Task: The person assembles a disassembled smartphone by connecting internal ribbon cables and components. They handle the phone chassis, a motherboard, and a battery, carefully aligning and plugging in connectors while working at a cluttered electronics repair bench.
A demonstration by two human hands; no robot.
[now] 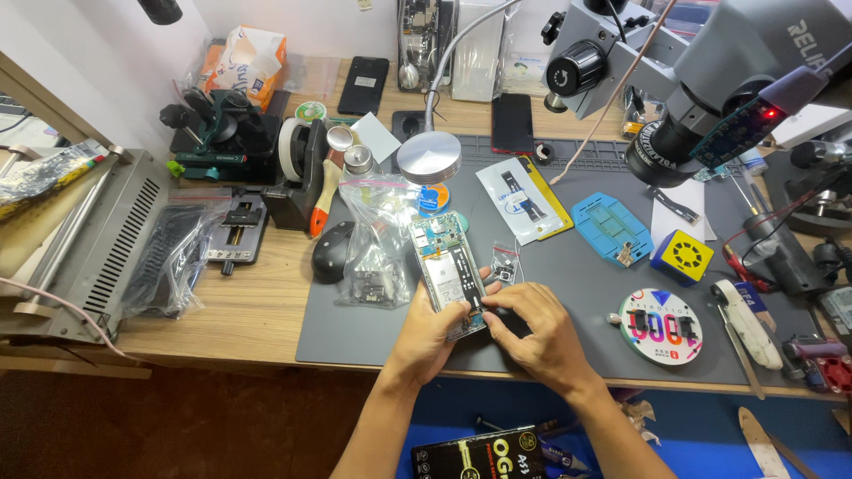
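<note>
An opened smartphone [444, 263] with its back cover off lies on the grey work mat [568, 293], showing its circuit board and battery. My left hand [432, 333] grips the phone's lower end from underneath and the side. My right hand [537, 333] is curled beside it, fingertips pinched at the phone's bottom right corner; whether they hold a small part I cannot tell. A tiny clear bag with small parts [503, 263] lies just right of the phone.
Clear plastic bags [377, 239] and a black mouse [332, 251] sit left of the phone. A microscope [710, 80] overhangs the back right. A blue holder [611, 227], yellow cube [683, 255], round magnetic pad [661, 326] and tweezers [744, 350] lie to the right.
</note>
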